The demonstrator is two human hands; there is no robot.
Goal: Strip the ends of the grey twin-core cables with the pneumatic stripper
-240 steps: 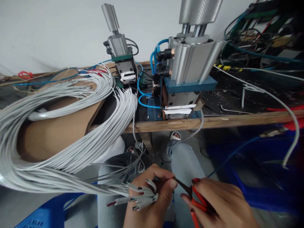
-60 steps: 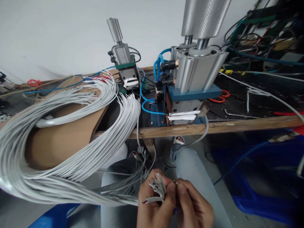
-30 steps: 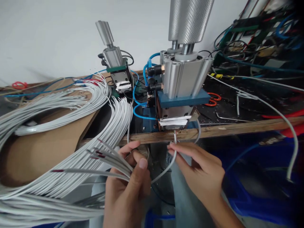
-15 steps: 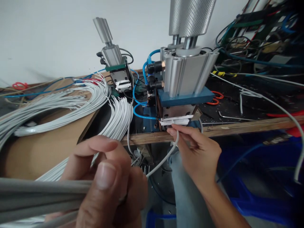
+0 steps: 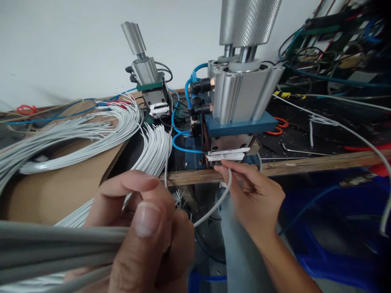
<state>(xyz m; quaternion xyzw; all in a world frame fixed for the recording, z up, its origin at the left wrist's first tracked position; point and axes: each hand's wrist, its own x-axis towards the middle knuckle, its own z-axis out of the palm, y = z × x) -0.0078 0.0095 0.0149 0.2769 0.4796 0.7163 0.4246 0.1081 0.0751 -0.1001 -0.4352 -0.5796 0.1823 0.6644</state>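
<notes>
Close to the camera, my left hand (image 5: 149,236) is closed round several grey cables (image 5: 61,248) that run out to the left edge. Between thumb and fingertips, my right hand (image 5: 253,191) pinches one light grey cable (image 5: 218,203) near its end. That end meets the white-wrapped jaws (image 5: 227,155) at the front of a pneumatic press (image 5: 247,97) with a blue plate. How far the tip goes in between the jaws is hidden. The same cable curves down and back toward my left hand.
A second, smaller press (image 5: 145,73) stands behind on the left. Bundles of white cables (image 5: 152,150) lie on the bench and on cardboard (image 5: 61,195). To the right are orange-handled scissors (image 5: 279,125), a hex key (image 5: 302,151) and a loose cable. The wooden bench edge (image 5: 305,160) runs across.
My left hand has shifted slightly to the right with its cables. My right hand stays at the jaws with the cable end.
</notes>
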